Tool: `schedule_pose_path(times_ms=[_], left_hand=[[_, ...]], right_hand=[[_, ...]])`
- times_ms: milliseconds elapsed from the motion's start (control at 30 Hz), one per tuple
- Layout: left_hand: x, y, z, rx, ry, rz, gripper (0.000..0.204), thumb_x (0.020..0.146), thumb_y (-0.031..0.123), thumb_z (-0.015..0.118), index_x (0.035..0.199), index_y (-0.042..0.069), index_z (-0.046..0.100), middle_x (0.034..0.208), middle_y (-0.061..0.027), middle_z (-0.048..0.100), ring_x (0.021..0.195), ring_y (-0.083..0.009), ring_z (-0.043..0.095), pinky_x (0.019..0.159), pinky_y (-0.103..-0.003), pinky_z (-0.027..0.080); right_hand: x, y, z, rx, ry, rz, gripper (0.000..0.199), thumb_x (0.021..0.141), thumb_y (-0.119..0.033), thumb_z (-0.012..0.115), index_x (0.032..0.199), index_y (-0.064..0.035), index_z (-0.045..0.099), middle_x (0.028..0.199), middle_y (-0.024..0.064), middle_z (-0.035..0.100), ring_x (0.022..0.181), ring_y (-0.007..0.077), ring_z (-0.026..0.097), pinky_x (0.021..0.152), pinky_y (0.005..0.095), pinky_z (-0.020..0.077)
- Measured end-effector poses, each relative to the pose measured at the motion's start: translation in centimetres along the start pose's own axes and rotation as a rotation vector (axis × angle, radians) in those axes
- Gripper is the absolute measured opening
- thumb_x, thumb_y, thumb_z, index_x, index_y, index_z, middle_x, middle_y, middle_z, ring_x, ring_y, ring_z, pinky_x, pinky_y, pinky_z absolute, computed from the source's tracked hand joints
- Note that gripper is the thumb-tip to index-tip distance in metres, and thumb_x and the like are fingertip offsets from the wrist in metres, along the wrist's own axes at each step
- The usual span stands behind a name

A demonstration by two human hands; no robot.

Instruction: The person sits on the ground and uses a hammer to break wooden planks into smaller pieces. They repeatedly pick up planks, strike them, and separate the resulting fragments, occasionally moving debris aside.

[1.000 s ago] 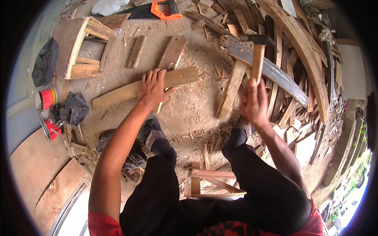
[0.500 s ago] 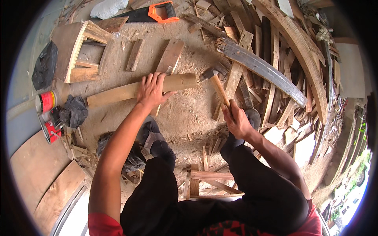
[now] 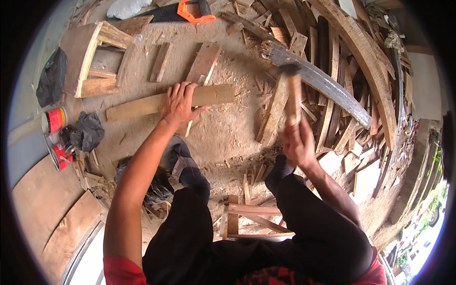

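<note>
Across the middle of the dirt floor [image 3: 228,137], a curved tan board [image 3: 211,95] lies slantwise, its right end standing clear of the wood pile along the floor's right edge. The left hand [image 3: 178,105] rests on the board's middle, covering part of it; its fingers are nearly straight and set close together over the wood, with the thumb spread out to the right along the near edge. They press from above, without wrapping around it.

The right hand [image 3: 298,140] has its fingers clenched around the handle of a hammer [image 3: 294,97], which is raised well apart from the board. The hammer's dark head is blurred and overlaps a weathered grey plank [image 3: 327,88] in the view.

Under the tan board runs a brown plank [image 3: 204,61], crossing it and showing on both sides. A short slat [image 3: 161,61] lies to the left of that plank. At the floor's far edge is a saw [image 3: 195,12] with an orange handle, and toward the far left corner sits a wooden frame [image 3: 78,59]. Near the left edge, two red-labelled cans [image 3: 56,120] stand beside a crumpled black bag [image 3: 90,130]. Loose offcuts crowd the wood pile [image 3: 335,61].
</note>
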State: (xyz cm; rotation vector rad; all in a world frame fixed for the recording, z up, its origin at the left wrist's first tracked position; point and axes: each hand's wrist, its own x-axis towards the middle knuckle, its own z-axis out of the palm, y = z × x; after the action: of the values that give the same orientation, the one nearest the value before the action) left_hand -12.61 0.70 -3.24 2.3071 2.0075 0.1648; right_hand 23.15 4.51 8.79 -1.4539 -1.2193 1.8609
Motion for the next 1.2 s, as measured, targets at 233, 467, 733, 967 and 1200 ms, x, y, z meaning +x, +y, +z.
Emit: schedule_pose_path(times_ms=[233, 467, 733, 967, 1200], left_hand=[[0.7, 1.0, -0.7, 0.004, -0.105, 0.018, 0.083, 0.081, 0.07, 0.059, 0.13, 0.005, 0.045, 0.123, -0.015, 0.051, 0.111, -0.0325, 0.05, 0.093, -0.048, 0.038], [0.4, 0.0, -0.1, -0.035, 0.022, 0.037, 0.083, 0.08, 0.07, 0.059, 0.13, 0.005, 0.045, 0.122, -0.0137, 0.052, 0.111, -0.0312, 0.05, 0.093, -0.046, 0.038], [0.2, -0.2, 0.2, -0.028, -0.021, 0.034, 0.082, 0.079, 0.067, 0.063, 0.13, 0.006, 0.044, 0.122, -0.0146, 0.052, 0.111, -0.0328, 0.05, 0.094, -0.048, 0.038], [0.8, 0.2, -0.4, -0.074, -0.043, 0.021, 0.082, 0.078, 0.066, 0.065, 0.131, 0.007, 0.044, 0.125, -0.0152, 0.051, 0.113, -0.0336, 0.05, 0.097, -0.049, 0.037], [0.1, 0.0, -0.6, -0.068, -0.11, -0.028, 0.083, 0.077, 0.066, 0.066, 0.131, 0.008, 0.044, 0.126, -0.0152, 0.05, 0.117, -0.034, 0.049, 0.098, -0.049, 0.037]], right_hand=[[0.6, 5.9, 0.4, -0.554, -0.173, -0.021, 0.028, 0.102, -0.035, 0.049, 0.1, -0.0072, 0.05, 0.07, -0.0018, 0.057, 0.061, 0.0088, 0.055, 0.049, 0.0269, 0.0447], [0.3, 3.1, 1.2, 0.495, -0.046, -0.179, 0.02, 0.104, -0.03, 0.046, 0.104, -0.0107, 0.047, 0.066, -0.0052, 0.045, 0.048, 0.0032, 0.041, 0.038, 0.0198, 0.0303], [-1.2, 4.9, 1.2, 0.125, -0.034, 0.028, 0.027, 0.103, -0.036, 0.045, 0.106, -0.0095, 0.043, 0.066, -0.0058, 0.043, 0.05, 0.0035, 0.041, 0.039, 0.0195, 0.0307], [0.8, 8.9, 1.7, -0.023, -0.012, -0.291, 0.021, 0.105, -0.031, 0.044, 0.106, -0.0103, 0.042, 0.065, -0.0047, 0.041, 0.052, 0.0031, 0.038, 0.043, 0.0204, 0.0325], [0.1, 2.7, 0.7, 0.231, 0.124, -0.149, 0.028, 0.103, -0.04, 0.044, 0.102, -0.0129, 0.04, 0.065, -0.0053, 0.04, 0.046, 0.0038, 0.036, 0.038, 0.0199, 0.0301]])
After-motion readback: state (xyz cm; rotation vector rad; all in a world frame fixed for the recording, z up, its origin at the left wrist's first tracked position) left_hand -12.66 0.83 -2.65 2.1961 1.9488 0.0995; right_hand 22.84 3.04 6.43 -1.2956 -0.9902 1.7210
